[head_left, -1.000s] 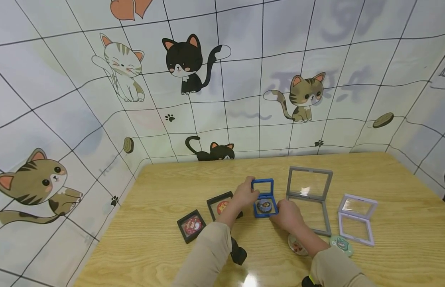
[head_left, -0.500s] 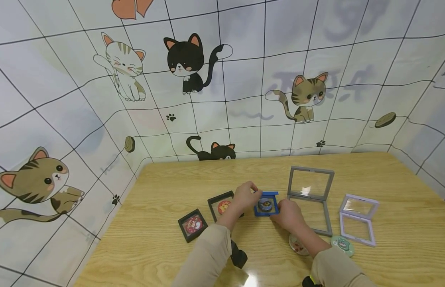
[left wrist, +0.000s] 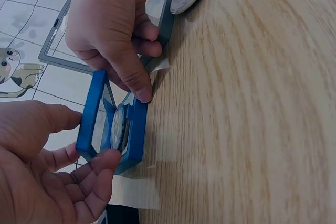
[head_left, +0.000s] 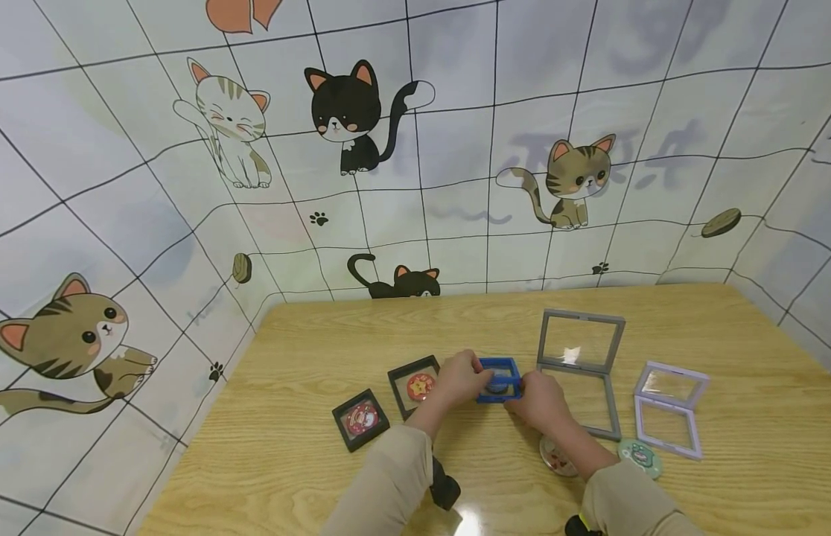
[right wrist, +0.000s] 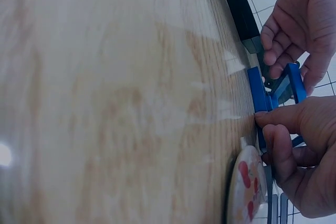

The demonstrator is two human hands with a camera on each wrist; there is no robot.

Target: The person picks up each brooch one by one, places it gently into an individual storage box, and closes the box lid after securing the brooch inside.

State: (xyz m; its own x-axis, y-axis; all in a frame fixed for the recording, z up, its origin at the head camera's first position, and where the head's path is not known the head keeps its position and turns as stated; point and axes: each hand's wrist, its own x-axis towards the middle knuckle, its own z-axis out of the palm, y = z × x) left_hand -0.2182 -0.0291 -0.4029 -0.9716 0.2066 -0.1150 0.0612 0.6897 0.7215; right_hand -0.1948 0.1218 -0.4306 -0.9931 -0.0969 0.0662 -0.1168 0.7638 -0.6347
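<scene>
Between both hands a small blue hinged display frame (head_left: 499,400) rests on the table, its lid (left wrist: 90,114) partly lowered over the base. Through its clear film shows a round badge (left wrist: 118,128) inside. My left hand (head_left: 461,381) holds the lid from the left, thumb on the outer face and fingertips at the lid's edge. On the other side, my right hand (head_left: 541,402) grips the base, its thumb (left wrist: 137,85) on the rim. A round badge with red marks (right wrist: 248,182) lies beside the right hand, partly under the forearm in the head view.
Two black frames, a near one (head_left: 349,439) and a farther one (head_left: 397,381), hold red badges at left. An opened grey frame (head_left: 613,406) and an opened lilac frame (head_left: 694,435) stand at right. A green badge (head_left: 640,458) lies before them on the wooden table (head_left: 268,476).
The blue frame's lid has swung from upright down toward the base, with my left hand moving down and slightly right along with it. My right hand stays on the base.
</scene>
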